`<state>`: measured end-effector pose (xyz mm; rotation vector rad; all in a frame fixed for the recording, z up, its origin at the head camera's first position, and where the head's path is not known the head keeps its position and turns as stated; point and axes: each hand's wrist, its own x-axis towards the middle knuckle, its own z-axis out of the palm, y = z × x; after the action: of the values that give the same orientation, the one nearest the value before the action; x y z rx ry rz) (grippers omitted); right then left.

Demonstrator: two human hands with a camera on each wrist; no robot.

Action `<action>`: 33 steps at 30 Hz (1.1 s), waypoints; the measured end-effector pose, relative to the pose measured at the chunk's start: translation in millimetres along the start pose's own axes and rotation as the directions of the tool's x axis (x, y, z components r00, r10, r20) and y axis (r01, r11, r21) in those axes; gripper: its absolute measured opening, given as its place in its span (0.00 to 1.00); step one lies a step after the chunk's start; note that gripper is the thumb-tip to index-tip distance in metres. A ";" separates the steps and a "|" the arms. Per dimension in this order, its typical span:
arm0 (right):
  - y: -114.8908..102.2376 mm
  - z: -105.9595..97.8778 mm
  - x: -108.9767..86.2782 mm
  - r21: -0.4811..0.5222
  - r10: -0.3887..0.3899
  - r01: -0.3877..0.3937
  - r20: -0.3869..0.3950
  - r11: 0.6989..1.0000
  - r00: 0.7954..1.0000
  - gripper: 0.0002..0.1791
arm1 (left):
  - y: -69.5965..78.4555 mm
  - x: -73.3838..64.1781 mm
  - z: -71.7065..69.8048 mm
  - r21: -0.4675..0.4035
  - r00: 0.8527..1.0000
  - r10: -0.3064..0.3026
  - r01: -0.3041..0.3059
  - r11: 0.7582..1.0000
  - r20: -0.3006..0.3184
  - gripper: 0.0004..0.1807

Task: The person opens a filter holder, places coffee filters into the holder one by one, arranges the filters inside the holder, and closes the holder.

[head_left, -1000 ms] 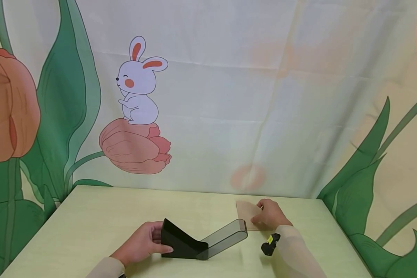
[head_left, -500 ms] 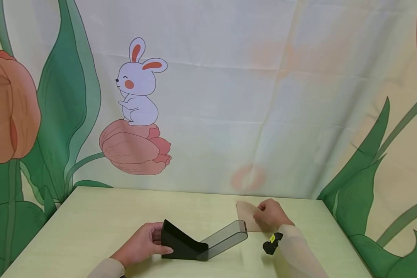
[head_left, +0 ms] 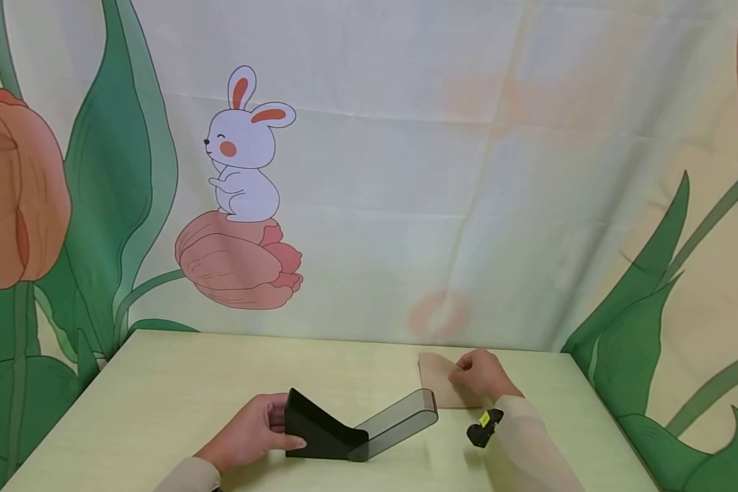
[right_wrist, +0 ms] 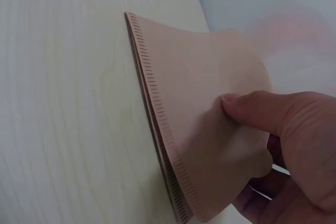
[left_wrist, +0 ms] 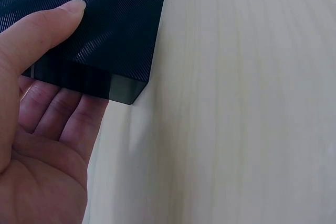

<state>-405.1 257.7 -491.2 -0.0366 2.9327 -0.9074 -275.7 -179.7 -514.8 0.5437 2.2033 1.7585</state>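
Note:
In the head view, my left hand [head_left: 252, 432] grips the back end of a black coffee filter holder [head_left: 320, 434], whose see-through lid [head_left: 400, 420] slants up to the right. The left wrist view shows the thumb on the ribbed side of the holder [left_wrist: 118, 24] and fingers beneath. My right hand [head_left: 487, 376] pinches a thin stack of brown paper coffee filters [head_left: 435, 383] near the table's far edge. From the right wrist, the thumb lies on the top face of the coffee filters [right_wrist: 194, 93]; their crimped edges fan slightly apart near the tabletop. Other right fingers are behind the stack, partly hidden.
A pale wood-grain table [head_left: 178, 383] carries everything. Behind it hangs a cloth backdrop [head_left: 369, 205] printed with a rabbit and tulips. A small black device with a yellow label [head_left: 484, 428] sits at my right wrist.
My right hand has shifted slightly to the right, its fingers drawn closer together on the coffee filters. The left hand and the holder stay where they were.

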 end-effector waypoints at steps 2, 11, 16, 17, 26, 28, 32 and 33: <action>-0.1 -2.0 -0.5 -0.005 -0.006 0.006 -0.005 1.000 1.000 0.05 | -0.4 0.4 0.0 0.000 1.000 -0.002 0.002 1.000 0.000 0.27; 8.0 -10.5 1.5 0.041 -0.004 0.004 -0.011 0.999 1.000 0.09 | -1.2 1.3 0.6 -0.010 1.000 0.002 -0.002 1.000 0.002 0.28; 13.7 -14.5 0.3 0.115 0.000 0.001 -0.008 0.993 1.000 0.10 | -1.6 1.3 0.8 -0.007 1.000 0.003 -0.003 1.000 -0.002 0.29; 14.7 -15.3 -0.4 0.130 -0.001 0.002 -0.006 0.991 1.000 0.10 | -2.0 1.2 0.9 -0.008 1.000 0.005 -0.005 1.000 -0.001 0.29; 15.4 -29.1 -16.2 0.306 -0.023 0.011 0.037 0.952 0.999 0.16 | -3.3 3.2 0.2 -0.005 1.000 0.002 -0.002 1.000 0.005 0.28; 14.1 -32.4 -19.5 0.330 -0.026 0.010 0.042 0.944 0.999 0.16 | -3.6 3.3 0.1 -0.003 1.000 0.002 -0.002 1.000 0.005 0.28; 7.6 -39.6 -26.3 0.332 -0.018 0.004 0.040 0.943 0.999 0.16 | -3.8 3.1 0.2 -0.002 1.000 0.004 -0.004 1.000 0.004 0.28; 5.8 -41.2 -28.1 0.327 -0.023 0.009 0.037 0.945 0.999 0.16 | -3.8 3.2 0.2 -0.001 1.000 0.004 -0.004 1.000 0.004 0.28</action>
<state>-380.2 286.9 -458.9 -0.0592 2.7079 -1.3658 -278.9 -178.8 -518.5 0.5508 2.1996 1.7588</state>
